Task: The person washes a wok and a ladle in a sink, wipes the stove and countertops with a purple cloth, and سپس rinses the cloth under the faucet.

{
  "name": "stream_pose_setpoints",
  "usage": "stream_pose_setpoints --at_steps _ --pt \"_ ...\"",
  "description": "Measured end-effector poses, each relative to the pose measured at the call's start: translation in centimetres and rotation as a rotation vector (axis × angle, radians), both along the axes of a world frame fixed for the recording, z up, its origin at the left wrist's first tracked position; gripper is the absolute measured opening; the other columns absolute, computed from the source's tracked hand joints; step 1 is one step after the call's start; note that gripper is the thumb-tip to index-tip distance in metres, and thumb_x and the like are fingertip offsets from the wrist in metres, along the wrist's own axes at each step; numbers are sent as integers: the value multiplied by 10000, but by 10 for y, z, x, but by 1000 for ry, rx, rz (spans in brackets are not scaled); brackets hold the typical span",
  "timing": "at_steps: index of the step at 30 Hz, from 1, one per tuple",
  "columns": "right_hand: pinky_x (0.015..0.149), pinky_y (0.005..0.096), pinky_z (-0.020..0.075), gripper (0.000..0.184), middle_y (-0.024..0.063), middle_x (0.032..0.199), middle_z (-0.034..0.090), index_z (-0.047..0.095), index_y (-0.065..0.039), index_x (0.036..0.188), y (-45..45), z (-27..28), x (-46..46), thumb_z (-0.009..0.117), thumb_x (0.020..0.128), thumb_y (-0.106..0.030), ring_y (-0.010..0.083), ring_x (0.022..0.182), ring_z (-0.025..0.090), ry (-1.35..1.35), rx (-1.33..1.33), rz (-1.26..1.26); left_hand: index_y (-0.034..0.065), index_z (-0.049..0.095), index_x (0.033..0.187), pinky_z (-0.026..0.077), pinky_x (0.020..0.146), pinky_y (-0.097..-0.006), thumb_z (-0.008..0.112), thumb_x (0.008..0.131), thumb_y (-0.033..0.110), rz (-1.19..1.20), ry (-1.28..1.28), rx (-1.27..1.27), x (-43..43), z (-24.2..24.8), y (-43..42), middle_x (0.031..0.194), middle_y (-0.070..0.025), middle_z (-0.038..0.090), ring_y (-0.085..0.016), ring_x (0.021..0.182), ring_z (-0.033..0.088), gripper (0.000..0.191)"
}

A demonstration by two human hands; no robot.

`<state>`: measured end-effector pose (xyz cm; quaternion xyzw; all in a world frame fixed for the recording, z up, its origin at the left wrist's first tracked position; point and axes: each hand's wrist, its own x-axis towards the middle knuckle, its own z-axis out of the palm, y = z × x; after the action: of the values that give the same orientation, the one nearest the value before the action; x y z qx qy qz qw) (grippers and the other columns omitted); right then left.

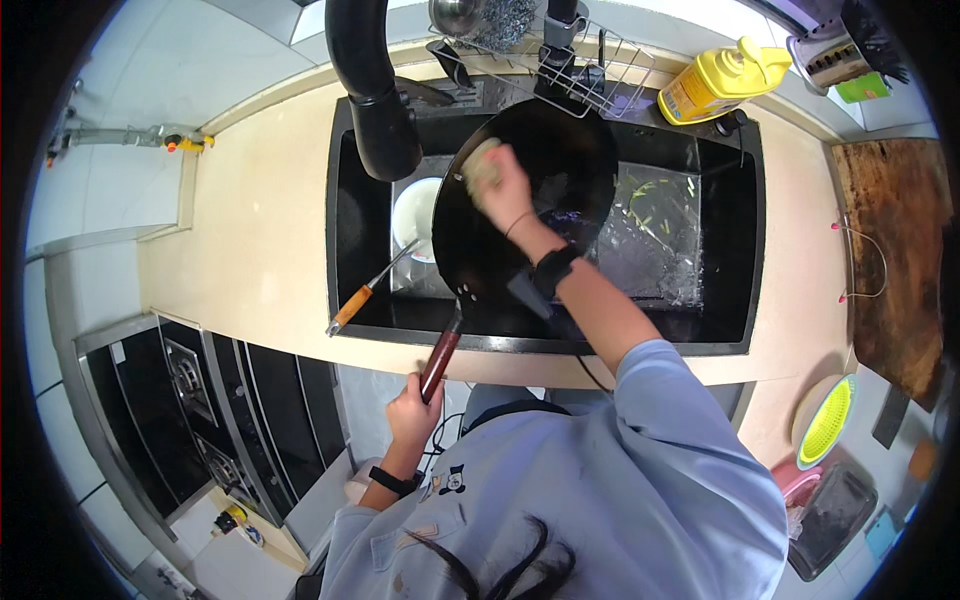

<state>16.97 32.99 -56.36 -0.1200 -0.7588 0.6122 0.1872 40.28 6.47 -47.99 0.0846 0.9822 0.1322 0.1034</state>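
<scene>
A black wok (577, 150) rests tilted over the dark sink (731, 300). My left hand (414, 411) grips its reddish-brown wooden handle (441, 358) at the counter's front edge. Inside the wok, my right hand (504, 187) presses a pale scrubbing pad or cloth (480, 171) against the upper left wall; motion blurs it. A white bowl (415, 214) sits in the sink left of the wok, partly covered by it. A metal utensil with an orange-brown wooden handle (352, 307) leans over the sink's front left rim, its tip by the bowl.
Green vegetable scraps (641, 199) lie in the sink's right part. Behind it are a wire rack (622, 67), a black faucet or hose (367, 82) and a yellow pump bottle (705, 86). A wooden cutting board (892, 262) and a yellow-green strainer (825, 424) are at right.
</scene>
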Motion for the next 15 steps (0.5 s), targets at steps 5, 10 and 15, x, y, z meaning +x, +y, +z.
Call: stream_pose_setpoints --at_steps 5,10,15 --pt "752 411 486 344 126 976 628 502 -139 1038 -11 -35 104 627 719 -112 356 898 609 -311 368 692 53 510 844 470 460 -416 691 779 311 57 16 69 0 -1 3 590 -159 592 -346 504 595 322" --pt "832 439 478 314 212 1028 612 537 -43 1060 100 -136 96 614 768 -129 382 964 593 -743 640 335 25 510 796 470 489 -428 706 773 274 139 -139 204 -3 -1 6 572 -179 581 -365 528 601 318" --pt "729 499 468 272 228 943 611 519 -75 1027 165 -87 49 573 762 -49 427 864 581 -438 593 -342 22 548 798 475 504 -416 711 768 254 188 -196 315 -2 1 6 579 -172 587 -359 550 612 286"
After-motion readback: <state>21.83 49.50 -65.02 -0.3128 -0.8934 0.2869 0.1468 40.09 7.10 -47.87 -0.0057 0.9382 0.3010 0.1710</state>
